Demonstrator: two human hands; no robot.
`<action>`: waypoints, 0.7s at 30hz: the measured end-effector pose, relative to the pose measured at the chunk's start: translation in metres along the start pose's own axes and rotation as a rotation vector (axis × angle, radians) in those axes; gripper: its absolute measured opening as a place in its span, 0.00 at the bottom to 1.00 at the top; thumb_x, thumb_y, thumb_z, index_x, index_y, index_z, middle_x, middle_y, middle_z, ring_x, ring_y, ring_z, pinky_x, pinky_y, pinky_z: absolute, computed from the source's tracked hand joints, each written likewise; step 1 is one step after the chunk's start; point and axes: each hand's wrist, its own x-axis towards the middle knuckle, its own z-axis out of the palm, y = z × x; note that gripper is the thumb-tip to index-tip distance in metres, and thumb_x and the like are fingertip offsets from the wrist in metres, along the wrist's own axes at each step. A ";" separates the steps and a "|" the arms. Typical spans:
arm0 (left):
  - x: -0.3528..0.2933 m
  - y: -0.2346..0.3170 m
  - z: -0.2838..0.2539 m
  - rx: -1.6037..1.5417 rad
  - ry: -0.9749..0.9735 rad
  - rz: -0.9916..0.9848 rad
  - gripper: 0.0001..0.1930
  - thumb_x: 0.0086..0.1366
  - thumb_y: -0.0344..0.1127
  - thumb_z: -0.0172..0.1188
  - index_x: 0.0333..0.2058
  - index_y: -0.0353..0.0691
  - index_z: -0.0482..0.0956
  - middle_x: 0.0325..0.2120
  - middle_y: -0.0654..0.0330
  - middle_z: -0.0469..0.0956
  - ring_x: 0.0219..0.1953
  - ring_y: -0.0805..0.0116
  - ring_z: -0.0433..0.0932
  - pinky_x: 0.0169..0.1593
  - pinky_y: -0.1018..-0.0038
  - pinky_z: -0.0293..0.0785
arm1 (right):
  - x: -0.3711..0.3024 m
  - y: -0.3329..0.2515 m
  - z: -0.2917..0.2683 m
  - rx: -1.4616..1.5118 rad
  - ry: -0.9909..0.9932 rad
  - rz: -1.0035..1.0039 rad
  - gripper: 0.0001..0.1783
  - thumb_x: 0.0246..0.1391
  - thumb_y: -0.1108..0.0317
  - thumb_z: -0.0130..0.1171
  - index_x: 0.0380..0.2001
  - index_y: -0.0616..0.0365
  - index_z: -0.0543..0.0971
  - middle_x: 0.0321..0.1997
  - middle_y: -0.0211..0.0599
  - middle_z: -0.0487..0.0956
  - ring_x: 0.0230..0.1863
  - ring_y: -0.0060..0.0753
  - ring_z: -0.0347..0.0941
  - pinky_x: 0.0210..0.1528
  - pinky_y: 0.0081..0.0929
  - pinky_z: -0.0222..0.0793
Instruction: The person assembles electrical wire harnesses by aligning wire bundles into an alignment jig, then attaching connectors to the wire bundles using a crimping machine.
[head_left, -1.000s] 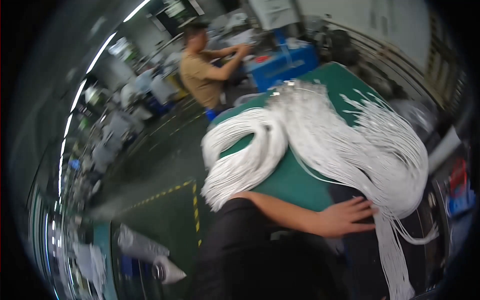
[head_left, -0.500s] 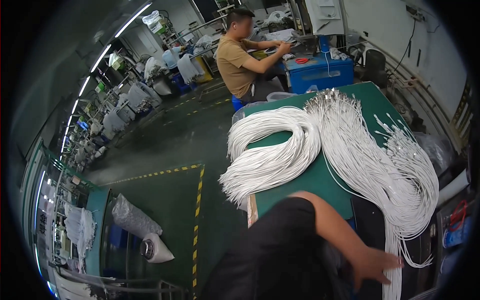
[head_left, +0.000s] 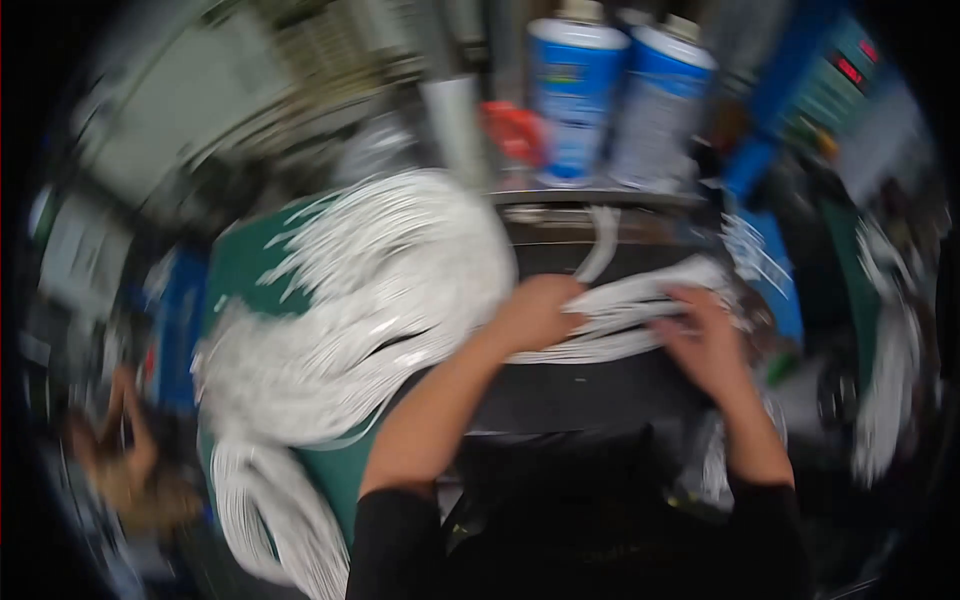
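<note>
A bundle of white cables [head_left: 630, 310] stretches across a dark work surface in front of me. My left hand [head_left: 545, 312] is closed around its left part, the fingers mostly hidden. At the right part, my right hand [head_left: 705, 340] touches the cables with its fingers apart, blurred by motion. Left of my hands, a large heap of white cables [head_left: 400, 260] lies on a green tabletop [head_left: 245, 260], many of its ends fanned toward the far left. A looped bundle of white cables [head_left: 270, 505] hangs toward the near left.
Two blue-and-white spray cans [head_left: 578, 100] stand on a ledge beyond the work surface, beside a blurred red object [head_left: 515, 132]. A blue machine frame [head_left: 775, 120] with a lit red display is at the far right. A person [head_left: 140, 470] sits at the left.
My view has swung right toward the dark surface. Both hands are now at the white cables; earlier only one hand showed, spread over the hanging cables.
</note>
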 end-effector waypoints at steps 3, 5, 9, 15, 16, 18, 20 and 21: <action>0.098 0.010 -0.004 -0.525 -0.394 -0.069 0.11 0.63 0.35 0.69 0.41 0.35 0.84 0.28 0.60 0.83 0.29 0.78 0.76 0.35 0.75 0.74 | 0.042 0.018 -0.023 -0.317 -0.118 -0.068 0.35 0.49 0.73 0.63 0.63 0.48 0.70 0.64 0.36 0.73 0.45 0.47 0.81 0.43 0.39 0.79; 0.162 0.024 0.023 -0.479 -0.444 0.016 0.11 0.63 0.34 0.69 0.40 0.34 0.84 0.28 0.61 0.83 0.29 0.80 0.75 0.35 0.76 0.73 | 0.069 0.110 -0.062 -0.596 0.087 0.050 0.31 0.46 0.75 0.60 0.58 0.46 0.75 0.63 0.34 0.74 0.44 0.50 0.81 0.43 0.44 0.79; 0.212 0.030 0.065 -0.388 -0.316 0.018 0.09 0.63 0.32 0.69 0.38 0.32 0.85 0.27 0.63 0.83 0.29 0.82 0.74 0.34 0.80 0.72 | 0.035 0.153 -0.149 -0.883 0.000 0.514 0.24 0.45 0.73 0.61 0.49 0.47 0.81 0.56 0.36 0.79 0.48 0.50 0.80 0.44 0.45 0.78; 0.202 0.030 0.086 -0.635 -0.206 -0.135 0.09 0.62 0.31 0.70 0.36 0.30 0.87 0.28 0.63 0.84 0.31 0.80 0.77 0.35 0.80 0.73 | 0.013 0.119 -0.131 -0.723 0.222 0.270 0.17 0.52 0.65 0.65 0.46 0.54 0.80 0.47 0.36 0.82 0.47 0.49 0.80 0.47 0.43 0.77; 0.202 0.030 0.084 -0.624 -0.202 -0.141 0.09 0.62 0.31 0.70 0.36 0.30 0.87 0.28 0.63 0.84 0.31 0.80 0.77 0.35 0.80 0.73 | 0.016 0.104 -0.120 -0.599 0.109 0.168 0.17 0.53 0.63 0.65 0.47 0.54 0.80 0.46 0.38 0.82 0.46 0.49 0.80 0.46 0.43 0.77; 0.205 0.037 0.080 -0.624 -0.214 -0.145 0.08 0.63 0.31 0.70 0.36 0.30 0.87 0.29 0.63 0.84 0.31 0.80 0.77 0.35 0.81 0.73 | 0.026 0.091 -0.109 -0.477 0.009 0.073 0.18 0.55 0.61 0.65 0.47 0.55 0.80 0.45 0.39 0.82 0.45 0.50 0.80 0.45 0.43 0.77; 0.208 0.042 0.080 -0.611 -0.229 -0.143 0.08 0.63 0.31 0.69 0.36 0.30 0.86 0.29 0.62 0.84 0.31 0.80 0.78 0.35 0.81 0.73 | 0.036 0.107 -0.097 -0.524 0.037 0.268 0.18 0.56 0.59 0.64 0.47 0.56 0.81 0.45 0.41 0.82 0.42 0.50 0.81 0.43 0.42 0.78; 0.207 0.043 0.082 -0.660 -0.228 -0.173 0.08 0.63 0.31 0.69 0.35 0.30 0.86 0.28 0.62 0.84 0.30 0.80 0.77 0.35 0.81 0.73 | 0.037 0.111 -0.097 -0.547 0.051 0.368 0.19 0.56 0.58 0.64 0.47 0.56 0.81 0.44 0.42 0.83 0.41 0.50 0.81 0.42 0.42 0.78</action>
